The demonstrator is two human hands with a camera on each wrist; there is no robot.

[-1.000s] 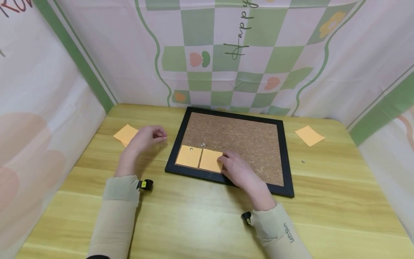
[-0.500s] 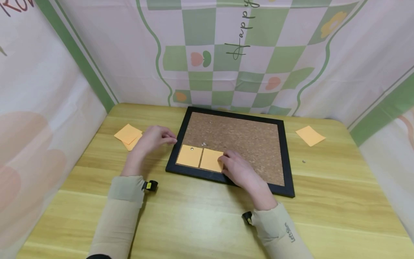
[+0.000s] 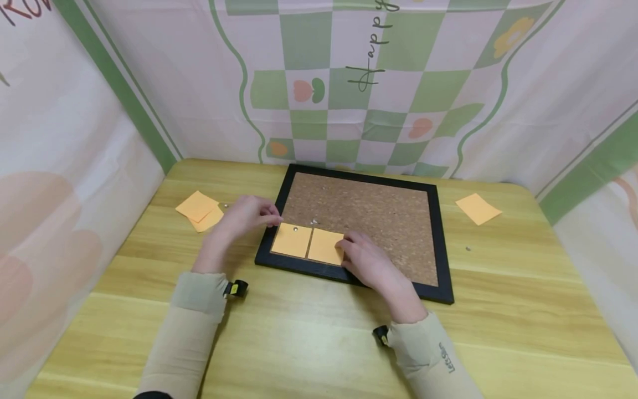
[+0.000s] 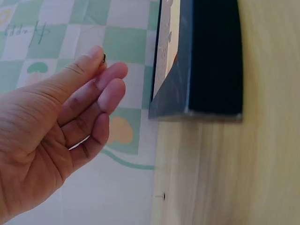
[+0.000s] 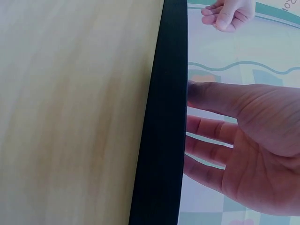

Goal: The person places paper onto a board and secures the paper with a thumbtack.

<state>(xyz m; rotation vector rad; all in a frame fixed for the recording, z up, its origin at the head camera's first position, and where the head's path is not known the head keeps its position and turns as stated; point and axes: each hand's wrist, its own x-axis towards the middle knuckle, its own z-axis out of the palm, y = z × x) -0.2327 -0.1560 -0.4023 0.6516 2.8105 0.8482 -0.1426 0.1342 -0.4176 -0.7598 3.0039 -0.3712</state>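
Note:
My left hand (image 3: 245,216) pinches a small thumbtack (image 4: 104,58) between thumb and forefinger, above the left side of the framed cork board (image 3: 369,205). Two orange paper notes lie side by side along the board's near edge. The left note (image 3: 289,244) has a tack (image 3: 296,229) in its upper part. On the right note (image 3: 324,247), my right hand (image 3: 369,260) rests its fingertips at the right edge. In the right wrist view its thumb and fingers reach out behind the black frame (image 5: 161,117), which hides their tips.
Loose orange notes (image 3: 195,206) overlap on the table at left, with a tack (image 3: 226,205) beside them. Another orange note (image 3: 478,209) and a small tack (image 3: 468,249) lie to the right. Small shiny bits (image 3: 314,222) sit on the cork. A patterned cloth (image 3: 349,83) hangs behind.
My left hand has moved right, from beside the board to over its left frame, uncovering more of the left notes and a tack. My right hand stays at the right note.

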